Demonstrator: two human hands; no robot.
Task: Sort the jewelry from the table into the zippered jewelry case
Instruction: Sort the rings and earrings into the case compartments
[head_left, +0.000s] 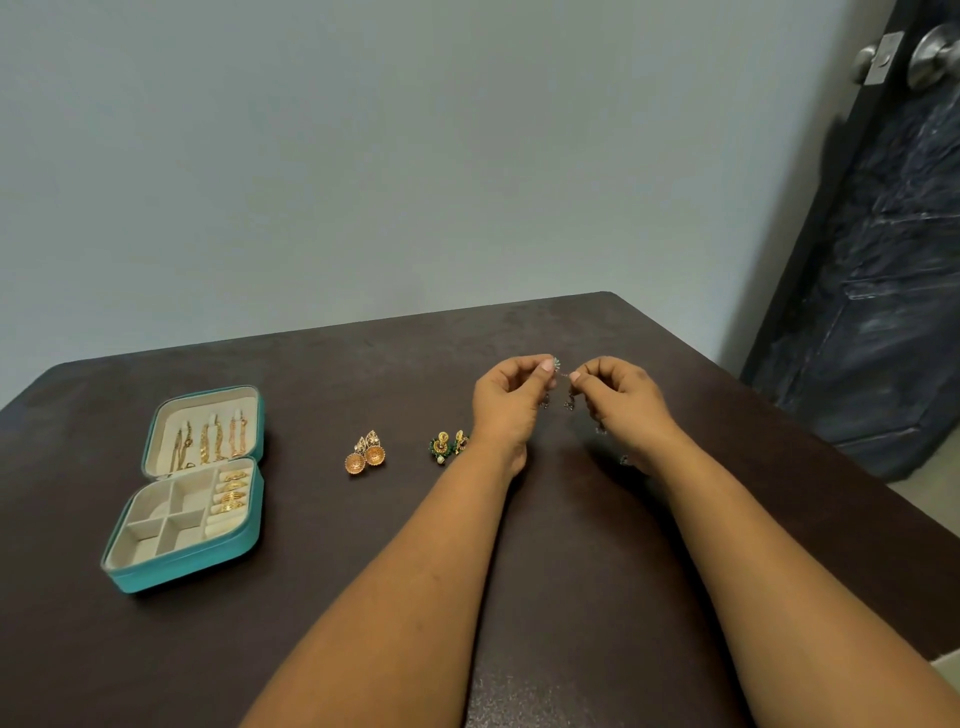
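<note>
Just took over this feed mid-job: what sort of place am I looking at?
Probably a room in a home, not a workshop: a dark table pushed against a plain wall, and a dark door with a round knob at the right. The open jewelry case and loose earrings suit a bedroom, though that is a guess.

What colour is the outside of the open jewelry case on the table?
Teal; the jewelry case shows a beige lining inside. The head view shows it best.

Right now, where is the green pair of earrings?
In the head view, the green earrings lie on the table just left of the left hand's wrist, right of the orange-gold pair.
</note>
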